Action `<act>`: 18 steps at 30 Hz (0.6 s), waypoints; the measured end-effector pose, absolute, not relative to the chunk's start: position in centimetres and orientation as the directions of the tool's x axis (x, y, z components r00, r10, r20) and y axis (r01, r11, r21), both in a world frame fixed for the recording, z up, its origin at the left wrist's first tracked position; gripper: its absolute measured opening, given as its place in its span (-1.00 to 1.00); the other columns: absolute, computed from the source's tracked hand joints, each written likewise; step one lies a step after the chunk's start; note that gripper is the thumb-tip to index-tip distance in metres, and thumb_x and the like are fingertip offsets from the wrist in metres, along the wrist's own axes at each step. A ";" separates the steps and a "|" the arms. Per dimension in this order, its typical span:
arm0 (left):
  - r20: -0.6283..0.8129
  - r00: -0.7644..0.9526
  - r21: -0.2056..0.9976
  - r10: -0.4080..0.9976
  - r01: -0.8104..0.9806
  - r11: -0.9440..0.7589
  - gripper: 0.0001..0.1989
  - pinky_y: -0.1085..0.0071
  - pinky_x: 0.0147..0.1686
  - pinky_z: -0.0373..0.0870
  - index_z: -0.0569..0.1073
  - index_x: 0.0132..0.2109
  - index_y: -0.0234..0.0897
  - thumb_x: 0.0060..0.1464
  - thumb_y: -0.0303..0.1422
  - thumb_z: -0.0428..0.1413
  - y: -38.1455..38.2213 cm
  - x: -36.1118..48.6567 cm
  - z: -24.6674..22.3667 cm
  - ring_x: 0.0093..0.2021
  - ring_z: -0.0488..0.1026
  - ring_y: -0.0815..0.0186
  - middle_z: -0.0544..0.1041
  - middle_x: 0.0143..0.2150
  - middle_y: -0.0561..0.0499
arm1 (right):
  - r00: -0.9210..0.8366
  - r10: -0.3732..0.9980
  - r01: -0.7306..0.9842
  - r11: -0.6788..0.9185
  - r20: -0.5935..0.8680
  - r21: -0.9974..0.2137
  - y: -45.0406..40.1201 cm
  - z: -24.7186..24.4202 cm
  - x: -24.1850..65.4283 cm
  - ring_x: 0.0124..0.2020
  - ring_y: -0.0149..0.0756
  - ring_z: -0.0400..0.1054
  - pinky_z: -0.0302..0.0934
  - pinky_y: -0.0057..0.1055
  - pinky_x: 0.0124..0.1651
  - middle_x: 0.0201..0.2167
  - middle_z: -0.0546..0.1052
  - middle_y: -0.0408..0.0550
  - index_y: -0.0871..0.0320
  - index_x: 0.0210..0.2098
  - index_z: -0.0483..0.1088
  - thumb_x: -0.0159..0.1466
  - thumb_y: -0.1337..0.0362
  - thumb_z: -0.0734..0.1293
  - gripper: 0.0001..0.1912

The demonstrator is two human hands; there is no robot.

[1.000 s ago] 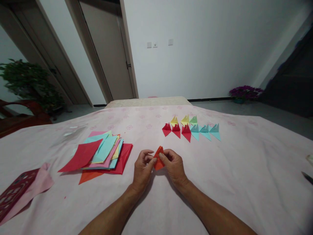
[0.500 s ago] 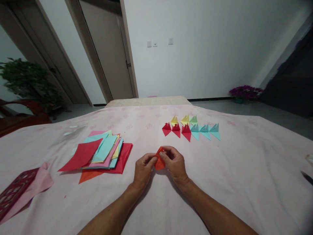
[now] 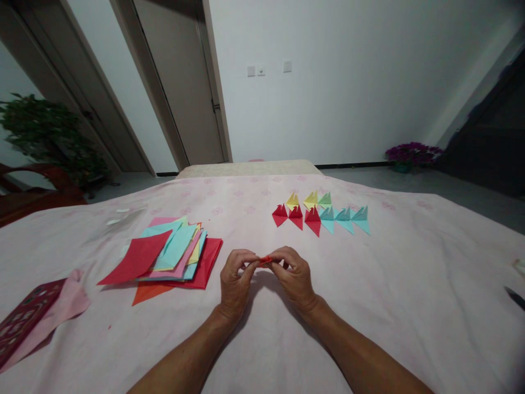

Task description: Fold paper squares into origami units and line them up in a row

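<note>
A small piece of folded orange-red paper (image 3: 266,261) is pinched between both hands above the cloth, seen nearly edge-on. My left hand (image 3: 237,280) grips its left end between thumb and fingers. The right end is in the pinch of my right hand (image 3: 295,276). Beyond them stand folded paper birds: red ones (image 3: 313,220), light blue ones (image 3: 344,219), yellow ones (image 3: 292,201) and a green one (image 3: 325,200). Left of my hands lies a loose pile of coloured paper sheets (image 3: 176,251), with a red sheet on top.
A pink patterned cloth (image 3: 389,306) covers the table. At the left edge lie a dark red printed packet (image 3: 30,314) and pink paper (image 3: 68,301). A dark pointed object (image 3: 515,298) is at the right edge. Clear plastic (image 3: 117,223) rests behind the pile.
The orange-red paper has tipped from showing its broad face to nearly edge-on. My left hand has shifted slightly left, and both hands still hold the paper.
</note>
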State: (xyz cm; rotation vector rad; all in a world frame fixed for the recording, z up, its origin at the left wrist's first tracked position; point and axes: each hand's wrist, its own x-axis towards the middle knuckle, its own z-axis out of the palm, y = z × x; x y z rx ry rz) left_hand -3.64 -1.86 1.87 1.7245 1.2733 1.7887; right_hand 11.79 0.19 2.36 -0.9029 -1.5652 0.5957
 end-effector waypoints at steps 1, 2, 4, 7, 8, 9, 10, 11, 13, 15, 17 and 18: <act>0.626 -0.186 0.765 0.757 0.333 -0.551 -0.95 0.39 -0.23 0.36 0.53 -0.31 -0.21 0.13 -0.37 0.20 -1.9 -3.6 2.0 -0.24 0.44 0.29 0.50 -0.31 0.03 | -0.044 0.793 0.235 0.600 0.608 -0.765 0.2 2.3 11.9 -0.35 -0.30 0.39 0.21 -0.39 -0.34 -0.42 0.54 -0.13 0.05 -0.36 0.54 0.20 0.35 0.39 -0.92; 0.636 -0.174 0.755 0.752 0.339 -0.561 -0.94 0.39 -0.23 0.36 0.52 -0.33 -0.21 0.13 -0.38 0.20 -1.9 -3.7 2.1 -0.25 0.44 0.30 0.49 -0.32 0.04 | -0.064 0.772 0.244 0.627 0.633 -0.740 0.2 2.2 12.0 -0.34 -0.29 0.40 0.23 -0.37 -0.30 -0.41 0.55 -0.12 0.04 -0.34 0.54 0.21 0.34 0.40 -0.93; 0.646 -0.155 0.744 0.748 0.348 -0.570 -0.94 0.39 -0.25 0.36 0.52 -0.33 -0.21 0.13 -0.40 0.19 -2.0 -3.7 2.2 -0.27 0.43 0.30 0.48 -0.34 0.04 | -0.095 0.732 0.254 0.673 0.675 -0.694 0.2 2.2 12.1 -0.32 -0.27 0.41 0.26 -0.32 -0.24 -0.40 0.56 -0.11 0.03 -0.31 0.54 0.23 0.32 0.40 -0.93; 0.653 -0.145 0.736 0.744 0.353 -0.577 -0.94 0.40 -0.26 0.36 0.51 -0.33 -0.22 0.14 -0.41 0.18 -2.2 -3.7 2.3 -0.27 0.42 0.31 0.47 -0.34 0.04 | -0.142 0.680 0.277 0.725 0.719 -0.630 0.1 2.4 12.4 -0.31 -0.26 0.43 0.28 -0.29 -0.20 -0.38 0.58 -0.09 0.03 -0.25 0.55 0.27 0.32 0.39 -0.91; 0.655 -0.145 0.734 0.741 0.352 -0.580 -0.94 0.40 -0.26 0.36 0.50 -0.33 -0.22 0.14 -0.41 0.18 -2.2 -3.7 2.3 -0.27 0.42 0.31 0.47 -0.34 0.04 | -0.159 0.663 0.286 0.740 0.732 -0.608 0.1 2.4 12.4 -0.31 -0.26 0.43 0.29 -0.29 -0.20 -0.37 0.59 -0.09 0.03 -0.23 0.54 0.27 0.32 0.38 -0.90; 0.657 -0.147 0.734 0.740 0.350 -0.582 -0.93 0.39 -0.25 0.36 0.50 -0.33 -0.22 0.14 -0.41 0.17 -2.2 -3.7 2.3 -0.27 0.42 0.30 0.47 -0.34 0.04 | -0.177 0.646 0.293 0.755 0.743 -0.586 0.1 2.5 12.5 -0.31 -0.27 0.44 0.29 -0.29 -0.20 -0.36 0.60 -0.09 0.02 -0.20 0.54 0.28 0.33 0.38 -0.88; 0.657 -0.150 0.735 0.739 0.347 -0.583 -0.93 0.39 -0.25 0.36 0.49 -0.33 -0.22 0.15 -0.41 0.17 -2.2 -3.7 2.3 -0.28 0.42 0.30 0.47 -0.35 0.03 | -0.191 0.630 0.298 0.768 0.753 -0.567 0.0 2.6 12.5 -0.31 -0.27 0.44 0.29 -0.29 -0.20 -0.35 0.60 -0.09 0.02 -0.18 0.54 0.29 0.33 0.37 -0.86; 0.657 -0.152 0.736 0.739 0.344 -0.583 -0.92 0.39 -0.25 0.36 0.48 -0.33 -0.22 0.15 -0.41 0.16 -2.2 -3.7 2.3 -0.28 0.41 0.30 0.47 -0.35 0.03 | -0.200 0.618 0.301 0.777 0.760 -0.552 0.0 2.7 12.5 -0.31 -0.28 0.44 0.29 -0.30 -0.20 -0.35 0.61 -0.09 0.02 -0.17 0.54 0.30 0.34 0.36 -0.85; 0.654 -0.152 0.739 0.741 0.335 -0.584 -0.91 0.38 -0.25 0.36 0.47 -0.34 -0.22 0.16 -0.40 0.15 -2.2 -3.7 2.2 -0.29 0.41 0.30 0.47 -0.36 0.04 | -0.200 0.609 0.304 0.784 0.768 -0.542 0.0 2.8 12.4 -0.31 -0.28 0.45 0.30 -0.30 -0.20 -0.34 0.61 -0.09 0.03 -0.16 0.54 0.31 0.34 0.34 -0.84; 0.652 -0.141 0.742 0.745 0.320 -0.589 -0.91 0.38 -0.24 0.37 0.46 -0.33 -0.22 0.17 -0.40 0.15 -2.2 -3.8 2.1 -0.29 0.41 0.30 0.47 -0.36 0.04 | -0.190 0.621 0.307 0.773 0.761 -0.555 -0.1 2.9 12.4 -0.30 -0.28 0.45 0.31 -0.31 -0.20 -0.34 0.61 -0.08 0.02 -0.17 0.55 0.33 0.32 0.32 -0.84; 0.650 -0.125 0.744 0.749 0.301 -0.596 -0.92 0.37 -0.24 0.37 0.46 -0.32 -0.22 0.17 -0.39 0.14 -2.1 -3.8 1.9 -0.28 0.41 0.30 0.47 -0.35 0.03 | -0.186 0.639 0.306 0.760 0.747 -0.573 -0.1 3.0 12.4 -0.30 -0.27 0.46 0.32 -0.30 -0.19 -0.34 0.60 -0.07 0.02 -0.19 0.55 0.33 0.30 0.31 -0.84; 0.649 -0.116 0.746 0.752 0.295 -0.597 -0.92 0.37 -0.23 0.37 0.46 -0.32 -0.22 0.18 -0.39 0.14 -2.1 -3.9 1.8 -0.28 0.41 0.30 0.47 -0.35 0.03 | -0.189 0.646 0.304 0.755 0.740 -0.581 -0.2 3.0 12.4 -0.30 -0.27 0.46 0.32 -0.30 -0.19 -0.35 0.60 -0.07 0.02 -0.20 0.56 0.34 0.29 0.31 -0.84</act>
